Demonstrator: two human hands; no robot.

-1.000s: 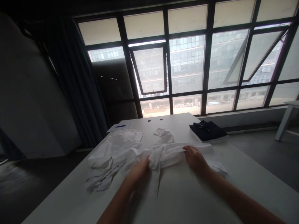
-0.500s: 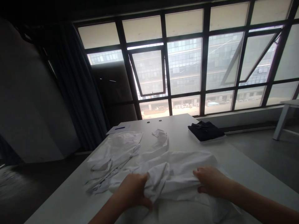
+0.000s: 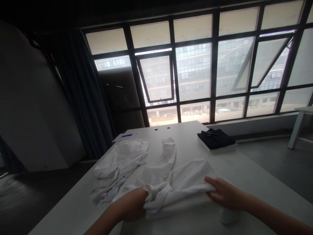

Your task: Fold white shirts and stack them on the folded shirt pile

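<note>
Holding a white shirt between both hands, over the near part of a white table. Gripping a bunched-up bit with the left hand, closed, with fingertips hidden. Pinching the other end with the right hand, thumb against finger. Spreading beyond both hands, with one sleeve pointing toward the windows.

Creased matt white cloth lies at six o'clock on a smooth white tabletop, with matt dark fabric at four, paper at eight and a seemingly matt cloth curtain in shadow at nine.
</note>
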